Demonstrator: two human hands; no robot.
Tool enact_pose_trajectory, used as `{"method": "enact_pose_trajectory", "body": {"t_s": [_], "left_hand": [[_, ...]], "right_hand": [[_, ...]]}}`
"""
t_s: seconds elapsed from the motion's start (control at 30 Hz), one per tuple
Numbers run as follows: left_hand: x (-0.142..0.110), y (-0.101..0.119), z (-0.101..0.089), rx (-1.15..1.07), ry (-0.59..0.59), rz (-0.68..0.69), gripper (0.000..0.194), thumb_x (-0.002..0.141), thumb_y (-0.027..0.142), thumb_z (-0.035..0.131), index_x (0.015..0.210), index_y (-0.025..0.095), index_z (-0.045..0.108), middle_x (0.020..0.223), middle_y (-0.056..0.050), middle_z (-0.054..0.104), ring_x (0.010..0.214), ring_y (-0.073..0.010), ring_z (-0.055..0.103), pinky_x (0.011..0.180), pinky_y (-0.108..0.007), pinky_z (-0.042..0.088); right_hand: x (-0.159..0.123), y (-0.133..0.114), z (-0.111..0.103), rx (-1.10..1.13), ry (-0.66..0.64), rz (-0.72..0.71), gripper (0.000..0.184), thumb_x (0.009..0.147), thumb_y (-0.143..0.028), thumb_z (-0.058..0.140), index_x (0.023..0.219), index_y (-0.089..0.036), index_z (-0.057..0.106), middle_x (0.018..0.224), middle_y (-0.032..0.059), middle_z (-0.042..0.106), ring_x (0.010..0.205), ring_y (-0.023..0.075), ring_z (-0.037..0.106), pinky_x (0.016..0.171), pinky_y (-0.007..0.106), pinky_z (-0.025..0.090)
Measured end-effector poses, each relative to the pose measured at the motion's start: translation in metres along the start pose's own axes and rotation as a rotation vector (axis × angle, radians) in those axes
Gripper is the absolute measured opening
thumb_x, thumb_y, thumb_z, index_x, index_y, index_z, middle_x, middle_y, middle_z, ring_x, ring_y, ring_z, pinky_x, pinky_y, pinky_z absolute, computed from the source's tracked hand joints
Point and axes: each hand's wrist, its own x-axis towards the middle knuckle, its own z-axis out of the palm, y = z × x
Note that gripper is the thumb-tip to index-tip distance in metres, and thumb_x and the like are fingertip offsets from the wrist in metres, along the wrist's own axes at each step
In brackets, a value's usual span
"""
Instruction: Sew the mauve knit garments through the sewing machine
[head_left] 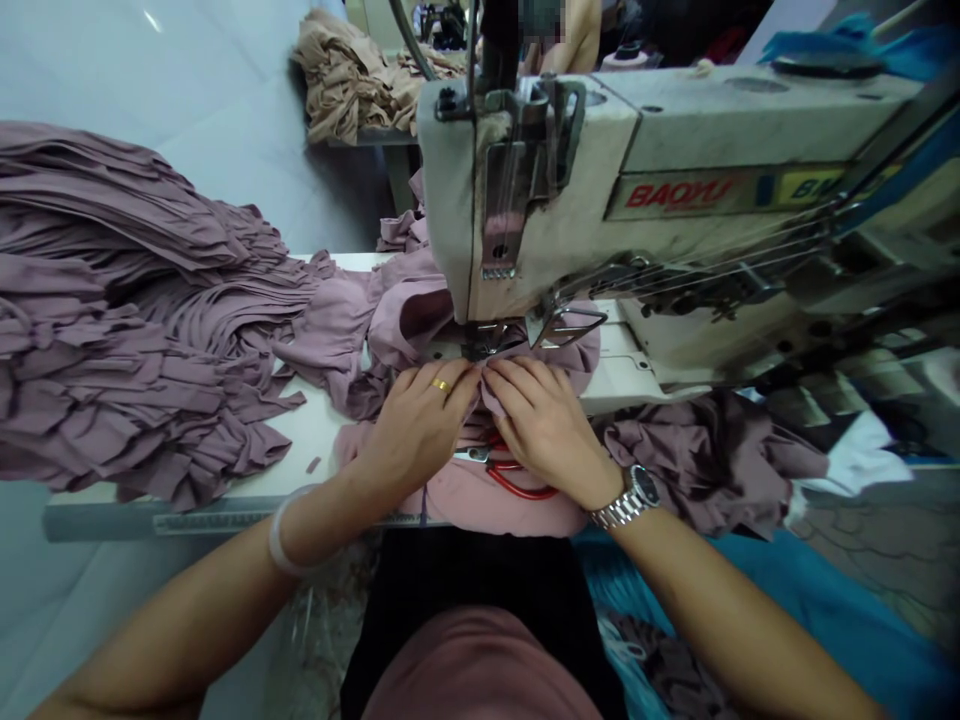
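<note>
Both my hands are at the needle area of a sewing machine (pixel 540 240). My left hand (pixel 424 420), with a ring on one finger, pinches mauve fabric (pixel 330 335) just in front of the presser foot (pixel 491 345). Fingertips nearly meeting the left ones, my right hand (pixel 551 425) grips the same fabric from the other side. Part of the cloth lies under the foot, and my fingers hide its edge. Below my hands, red-handled scissors (pixel 517 485) rest on a pink cloth (pixel 465 505), partly covered by my right hand.
Stacks of mauve fabric pieces (pixel 127 330) cover the table's left side. Dark mauve cloth (pixel 712 455) is bunched on the right, above blue material (pixel 810 600). Behind the machine are a tan fabric heap (pixel 352 80) and part of another person (pixel 577 40).
</note>
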Motion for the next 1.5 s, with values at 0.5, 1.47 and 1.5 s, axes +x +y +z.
{"method": "enact_pose_trajectory", "body": {"t_s": [0.5,1.47,1.5], "left_hand": [[-0.005,-0.016,-0.002,-0.161,0.154,0.179,0.022,0.094,0.013,0.052,0.113,0.011,0.063,0.115,-0.011,0.067,0.103,-0.0235,0.063,0.087,-0.037,0.054],[0.01,-0.014,-0.003,-0.17,0.104,0.054,0.03,0.095,0.033,0.055,0.114,0.01,0.062,0.116,-0.013,0.066,0.105,-0.0266,0.063,0.088,-0.039,0.053],[0.01,-0.015,-0.003,-0.166,0.101,0.052,0.031,0.095,0.033,0.055,0.114,0.01,0.062,0.116,-0.013,0.066,0.105,-0.0265,0.062,0.088,-0.039,0.052]], "right_hand": [[-0.003,0.006,0.005,0.117,0.104,-0.037,0.029,0.093,-0.015,0.048,0.118,-0.013,0.061,0.12,0.011,0.064,0.112,0.0232,0.051,0.093,0.04,0.044],[0.019,0.013,0.003,0.236,0.016,0.095,0.026,0.093,-0.016,0.05,0.112,-0.01,0.066,0.109,0.0092,0.067,0.101,0.021,0.058,0.092,0.039,0.05],[0.018,0.013,0.003,0.227,0.019,0.089,0.027,0.093,-0.016,0.049,0.114,-0.01,0.065,0.11,0.0098,0.066,0.102,0.0212,0.057,0.092,0.039,0.05]]}}
